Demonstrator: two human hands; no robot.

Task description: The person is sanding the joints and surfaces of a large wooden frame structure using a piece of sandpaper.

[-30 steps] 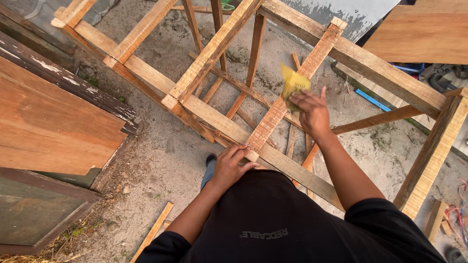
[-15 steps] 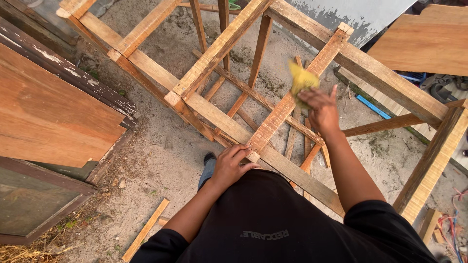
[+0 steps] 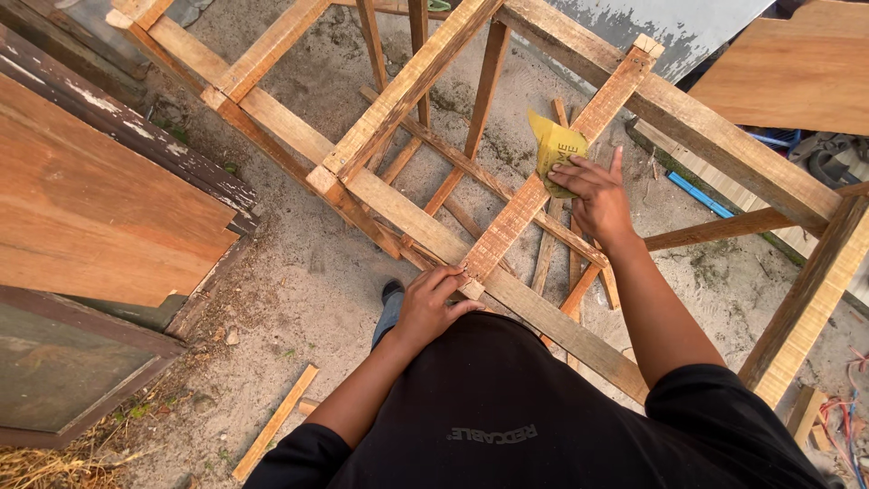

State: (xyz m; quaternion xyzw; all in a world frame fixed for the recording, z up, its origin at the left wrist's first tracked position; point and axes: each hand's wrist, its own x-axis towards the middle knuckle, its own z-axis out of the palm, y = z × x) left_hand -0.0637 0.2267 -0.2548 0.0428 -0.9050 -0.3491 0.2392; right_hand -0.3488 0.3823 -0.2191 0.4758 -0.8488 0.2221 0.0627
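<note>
While we look down from the head view, our right hand (image 3: 597, 201) lies flat with the fingers spread, pressing a folded yellow sheet of sandpaper (image 3: 555, 149) against the side of a wooden slat (image 3: 543, 186) that runs diagonally across the top of the wooden frame (image 3: 425, 231). The sandpaper sits about halfway along that slat, partly under our fingertips, its upper corner sticking out free. Our left hand (image 3: 432, 302) rests at the near end of the same slat, fingers curled over the joint where it meets the long front rail (image 3: 552, 319) of the frame; it grips the wood and holds nothing else. Through the open frame we see lower cross braces and sandy ground (image 3: 299, 272), with one dark shoe (image 3: 391, 292) just left of our left hand. A loose strip of wood (image 3: 274, 422) lies on the ground near our left elbow. Brown boards (image 3: 100, 208) lean at the left, and another board (image 3: 787, 72) sits at the upper right
</note>
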